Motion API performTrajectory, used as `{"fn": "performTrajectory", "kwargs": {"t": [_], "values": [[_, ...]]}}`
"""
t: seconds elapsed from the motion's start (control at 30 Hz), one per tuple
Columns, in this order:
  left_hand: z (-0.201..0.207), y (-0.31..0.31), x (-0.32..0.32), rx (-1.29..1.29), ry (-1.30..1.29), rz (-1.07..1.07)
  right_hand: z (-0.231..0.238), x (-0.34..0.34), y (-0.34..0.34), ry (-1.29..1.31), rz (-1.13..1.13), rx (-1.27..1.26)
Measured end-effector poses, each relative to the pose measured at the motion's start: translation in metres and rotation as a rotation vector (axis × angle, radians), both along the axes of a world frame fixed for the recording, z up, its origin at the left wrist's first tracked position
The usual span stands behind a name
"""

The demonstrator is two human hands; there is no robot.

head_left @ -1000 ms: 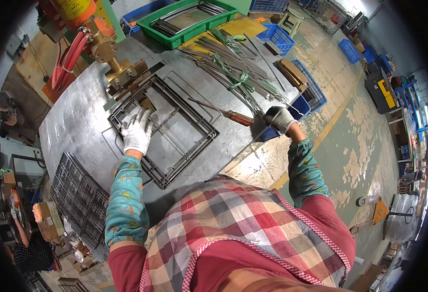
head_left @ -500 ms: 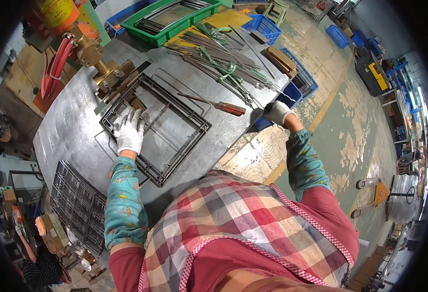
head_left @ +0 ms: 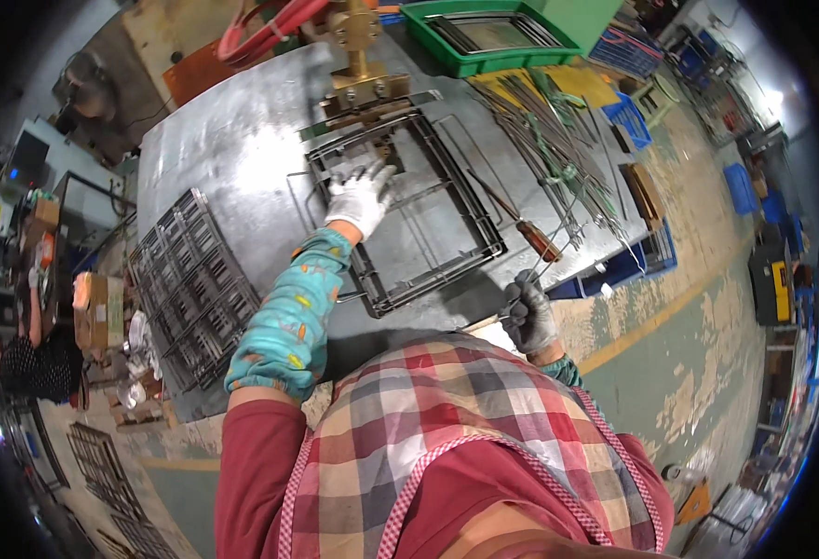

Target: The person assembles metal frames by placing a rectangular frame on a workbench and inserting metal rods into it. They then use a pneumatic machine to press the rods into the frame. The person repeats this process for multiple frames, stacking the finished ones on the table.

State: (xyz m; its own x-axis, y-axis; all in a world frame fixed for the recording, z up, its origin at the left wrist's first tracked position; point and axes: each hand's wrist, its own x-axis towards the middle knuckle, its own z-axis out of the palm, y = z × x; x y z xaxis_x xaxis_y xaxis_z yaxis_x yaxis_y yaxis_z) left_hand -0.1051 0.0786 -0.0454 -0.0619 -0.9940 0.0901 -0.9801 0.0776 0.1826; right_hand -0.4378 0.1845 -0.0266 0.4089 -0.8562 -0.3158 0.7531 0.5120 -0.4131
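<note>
A dark rectangular wire frame [head_left: 466,197] lies on the metal table in front of me. My left hand [head_left: 361,197], in a white glove, rests with its fingers spread over the frame's left side, near the brass-coloured clamp of a machine [head_left: 355,56]. Beyond the table's front right edge, my right hand [head_left: 528,317] in a dark grey glove is closed around a thin metal rod [head_left: 541,271] that slants up toward the table. Just past that hand lies a screwdriver [head_left: 540,240] with a reddish-brown handle, its shaft pointing at the frame.
Loose metal rods [head_left: 541,140] with green ties spread over the table's right side. A green tray [head_left: 470,65] holding dark frames stands behind. Wire grids [head_left: 195,289] are stacked at the left edge. A blue basket [head_left: 605,277] sits by the right edge. Another person [head_left: 41,349] is far left.
My right hand has drawn back from the rod pile toward my body, with a thin rod now showing in it. My left hand stays on the frame. The view has turned left.
</note>
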Motion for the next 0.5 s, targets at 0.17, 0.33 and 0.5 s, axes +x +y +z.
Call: {"fn": "performTrajectory", "kwargs": {"t": [0.17, 0.33, 0.5], "values": [[0.040, 0.027, -0.003, -0.004, -0.086, -0.003, 0.022, 0.059, -0.020, 0.963, 0.477, -0.659], [0.038, 0.048, 0.037, -0.026, -0.194, 0.195, 0.011, 0.111, -0.047, 1.239, 0.693, -0.813], [0.031, 0.059, 0.052, -0.098, -0.089, 0.236, 0.010, 0.140, -0.058, 1.214, 0.783, -0.721]]}}
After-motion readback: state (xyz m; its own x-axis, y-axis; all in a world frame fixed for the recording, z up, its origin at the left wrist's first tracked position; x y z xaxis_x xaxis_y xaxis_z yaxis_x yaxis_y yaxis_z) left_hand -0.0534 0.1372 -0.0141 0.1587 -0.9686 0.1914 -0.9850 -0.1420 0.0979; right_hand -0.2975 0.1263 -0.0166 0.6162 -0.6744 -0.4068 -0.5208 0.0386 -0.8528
